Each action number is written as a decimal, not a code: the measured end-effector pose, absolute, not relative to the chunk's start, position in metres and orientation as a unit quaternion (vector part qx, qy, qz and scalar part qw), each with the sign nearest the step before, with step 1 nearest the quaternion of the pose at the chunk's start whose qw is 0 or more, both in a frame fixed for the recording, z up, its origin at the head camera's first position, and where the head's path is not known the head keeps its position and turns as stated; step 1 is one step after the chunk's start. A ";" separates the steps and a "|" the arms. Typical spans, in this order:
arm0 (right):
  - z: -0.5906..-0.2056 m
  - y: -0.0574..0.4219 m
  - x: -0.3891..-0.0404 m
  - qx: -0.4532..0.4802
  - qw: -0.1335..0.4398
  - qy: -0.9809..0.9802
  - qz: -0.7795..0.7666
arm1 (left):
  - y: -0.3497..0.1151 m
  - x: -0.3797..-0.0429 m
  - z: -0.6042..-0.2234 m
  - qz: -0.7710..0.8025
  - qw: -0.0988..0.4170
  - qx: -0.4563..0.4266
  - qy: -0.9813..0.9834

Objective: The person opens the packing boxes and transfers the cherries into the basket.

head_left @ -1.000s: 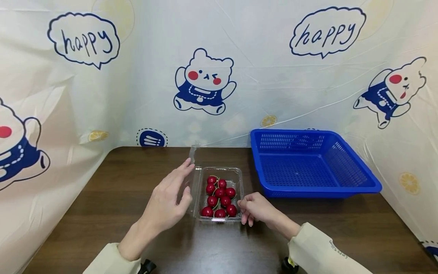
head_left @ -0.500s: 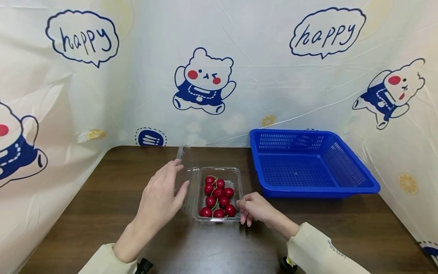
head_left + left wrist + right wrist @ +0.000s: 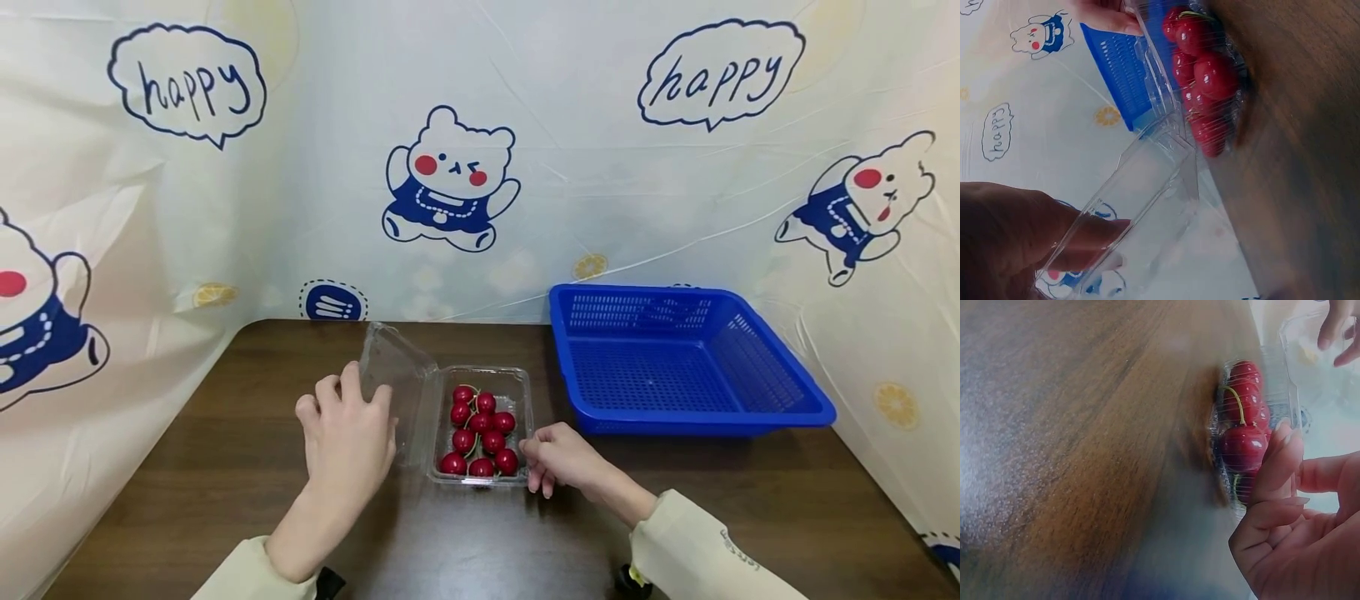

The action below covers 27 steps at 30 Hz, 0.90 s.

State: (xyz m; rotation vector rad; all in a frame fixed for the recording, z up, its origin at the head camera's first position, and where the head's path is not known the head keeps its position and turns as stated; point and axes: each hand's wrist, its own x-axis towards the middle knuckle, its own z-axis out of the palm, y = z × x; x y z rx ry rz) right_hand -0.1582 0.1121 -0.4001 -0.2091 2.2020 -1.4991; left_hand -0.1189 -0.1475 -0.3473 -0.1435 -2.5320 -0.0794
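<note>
A clear plastic clamshell box [image 3: 480, 482] stands on the table with several red cherries [image 3: 481, 423] inside, some with green stems. Its hinged lid [image 3: 397, 392] leans outward to the left. My left hand [image 3: 348, 446] is at the lid, fingers spread and bent at the knuckles; in the left wrist view its thumb [image 3: 1094, 228] overlaps the lid's edge. My right hand [image 3: 566, 457] pinches the box's right rim near the front corner, thumb and curled fingers close together. The right wrist view shows the same pinch [image 3: 1285, 481] beside the cherries.
A blue perforated plastic basket [image 3: 693, 417] stands at the back right, behind my right hand. The dark wooden table [image 3: 480, 542] meets a printed cloth backdrop [image 3: 585, 167] along its back and sides.
The lid has swung from near upright further out to the left. My left hand has moved left with it, and its fingers are now more bent. The right hand keeps its place.
</note>
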 end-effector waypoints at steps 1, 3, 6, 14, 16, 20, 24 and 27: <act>-0.400 0.112 -0.158 -0.077 0.231 0.802 -0.545 | -0.147 -0.119 -0.348 -0.029 0.294 -0.045 -0.954; -0.401 0.112 -0.158 -0.079 0.230 0.803 -0.545 | -0.148 -0.120 -0.350 -0.031 0.290 -0.031 -0.956; -0.401 0.111 -0.157 -0.080 0.229 0.803 -0.544 | -0.152 -0.121 -0.354 -0.030 0.297 -0.023 -0.954; -0.402 0.111 -0.157 -0.079 0.215 0.810 -0.540 | -0.165 -0.128 -0.369 -0.020 0.317 -0.029 -0.948; -0.403 0.111 -0.156 -0.081 0.213 0.811 -0.539 | -0.167 -0.128 -0.372 -0.022 0.304 -0.020 -0.952; -0.402 0.112 -0.156 -0.084 0.209 0.813 -0.537 | -0.169 -0.128 -0.377 -0.026 0.265 -0.001 -0.964; -0.402 0.112 -0.156 -0.087 0.202 0.817 -0.533 | -0.172 -0.130 -0.378 -0.030 0.207 0.016 -0.978; -0.402 0.112 -0.156 -0.090 0.201 0.819 -0.530 | -0.173 -0.132 -0.379 -0.033 0.155 0.026 -0.987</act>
